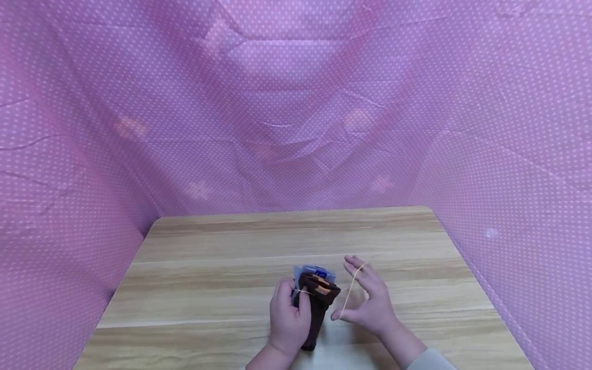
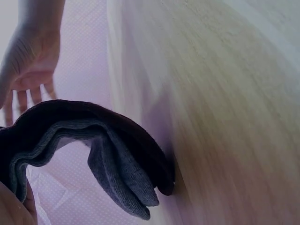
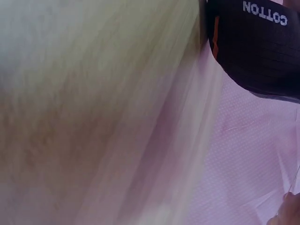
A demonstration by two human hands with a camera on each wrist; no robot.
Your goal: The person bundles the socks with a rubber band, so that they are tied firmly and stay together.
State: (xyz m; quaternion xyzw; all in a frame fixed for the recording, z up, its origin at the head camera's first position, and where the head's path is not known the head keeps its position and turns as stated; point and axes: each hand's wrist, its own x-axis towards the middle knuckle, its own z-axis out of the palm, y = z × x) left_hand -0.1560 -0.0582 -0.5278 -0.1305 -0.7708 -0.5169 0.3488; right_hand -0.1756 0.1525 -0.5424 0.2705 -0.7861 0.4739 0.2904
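My left hand (image 1: 288,321) grips a bundle of folded socks (image 1: 316,314), its thumb across the near side. The outer sock is dark brown with an orange patch; in the right wrist view the dark sock (image 3: 260,51) bears the word COTTON. Grey socks (image 2: 124,176) hang inside the dark one in the left wrist view. A pale piece with a blue mark (image 1: 320,273) sticks out at the top. Just right of the bundle, my right hand (image 1: 373,303) spreads its fingers and thumb, stretching a thin yellowish rubber band (image 1: 349,293). Part of a band crosses the socks by my left thumb.
Both hands are over the near part of a light wood-grain table (image 1: 208,272) with rounded far corners. A pink dotted cloth (image 1: 296,113) hangs behind it and along both sides.
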